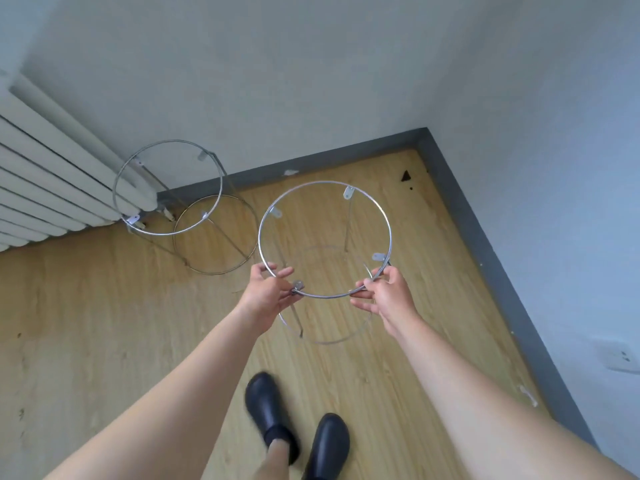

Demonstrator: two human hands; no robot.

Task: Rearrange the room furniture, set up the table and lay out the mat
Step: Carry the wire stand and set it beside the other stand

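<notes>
A round chrome wire table frame [367, 197] with thin legs and a lower ring is held above the wooden floor [104, 323] in front of me. My left hand [268, 292] grips the top ring at its near left side. My right hand [386, 294] grips the same ring at its near right side. Small flat mounting tabs stick inward from the ring. A second, matching wire frame [166, 188] stands on the floor in the corner by the radiator, to the left of the held one. No tabletop or mat is in view.
A white radiator [45, 178] runs along the left wall. Grey skirting [485, 244] lines the corner at the far right. A wall socket [620, 356] sits low on the right wall. My feet in dark shoes [298, 431] stand on the floor below my arms.
</notes>
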